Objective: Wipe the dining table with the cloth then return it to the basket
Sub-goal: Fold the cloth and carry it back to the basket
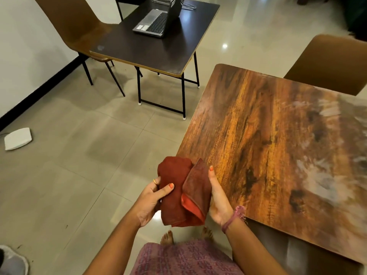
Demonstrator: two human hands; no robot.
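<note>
While the cloth [183, 192] is held in both hands just off the near left corner of the bench [278, 135], it touches no surface; it hangs in the air above the floor [79, 155]. It is dark red and folded over on itself, with a brighter underside showing at one flap. The left hand [151, 199] grips its left side, thumb across the front and fingers [156, 180] behind. The right hand [217, 197] cups the right edge, its fingers hidden behind the folds, so how tightly they close cannot be told. Pale, streaky smears lie across the right part of the bench, which may be damp wipe marks or glare. By that sign the wiping looks begun or perhaps finished, but this is uncertain. No basket is in view, so the return appears to be left to do.
</note>
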